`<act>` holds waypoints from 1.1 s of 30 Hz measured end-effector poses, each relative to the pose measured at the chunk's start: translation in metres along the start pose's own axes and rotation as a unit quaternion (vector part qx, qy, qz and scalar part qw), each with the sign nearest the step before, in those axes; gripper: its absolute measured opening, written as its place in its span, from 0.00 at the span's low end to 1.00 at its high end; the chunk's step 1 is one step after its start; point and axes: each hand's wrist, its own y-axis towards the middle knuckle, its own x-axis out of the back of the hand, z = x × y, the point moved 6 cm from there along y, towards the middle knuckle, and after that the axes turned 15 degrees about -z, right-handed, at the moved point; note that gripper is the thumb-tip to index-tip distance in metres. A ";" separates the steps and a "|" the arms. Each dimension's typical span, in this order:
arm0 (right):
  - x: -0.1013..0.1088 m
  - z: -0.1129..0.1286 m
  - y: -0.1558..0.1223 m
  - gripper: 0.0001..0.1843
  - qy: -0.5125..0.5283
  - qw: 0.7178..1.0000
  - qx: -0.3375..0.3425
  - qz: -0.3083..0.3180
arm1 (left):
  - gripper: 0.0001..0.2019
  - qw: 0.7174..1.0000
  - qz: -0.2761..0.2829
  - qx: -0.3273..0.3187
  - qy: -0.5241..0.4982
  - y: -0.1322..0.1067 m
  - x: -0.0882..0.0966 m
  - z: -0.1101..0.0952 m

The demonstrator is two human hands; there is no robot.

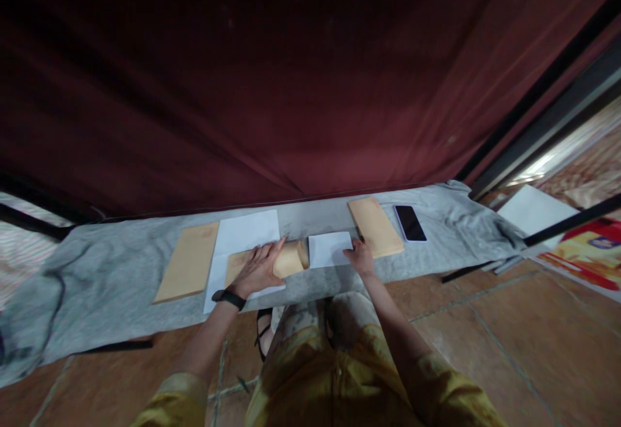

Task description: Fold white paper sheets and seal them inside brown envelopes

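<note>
My left hand point(259, 266), with a dark band at the wrist, lies flat with its fingers stretched over a brown paper envelope point(290, 260). The envelope's right end gapes a little. Just beside that mouth is a folded white paper point(328, 250), and my right hand point(359, 257) pinches it by its right edge. Under the envelope lies a larger white sheet point(247, 228) with fold lines. To the right, a stack of brown envelopes point(376, 226) reaches close to my right fingers. Further left rest more brown envelopes point(188, 262).
A phone point(411, 223) with a dark screen lies right of the stack. Grey cloth point(111, 284) covers the narrow bench. A dark red curtain point(301, 90) hangs behind it, with black metal bars point(548, 90) at the side. Printed sheets point(587, 252) lie at the far right.
</note>
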 end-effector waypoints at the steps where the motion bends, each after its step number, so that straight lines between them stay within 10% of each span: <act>1: 0.001 0.000 0.000 0.06 0.014 1.000 -0.003 0.010 | 0.57 1.000 0.002 0.001 -0.002 0.000 -0.001 0.001; 16: 0.003 0.000 -0.035 0.18 0.245 0.954 -0.158 0.075 | 0.62 1.000 0.003 -0.003 -0.015 0.000 -0.007 0.007; 33: -0.010 0.021 -0.013 0.05 0.154 0.958 -0.089 0.226 | 0.60 1.000 -0.020 -0.007 -0.016 -0.002 -0.006 0.005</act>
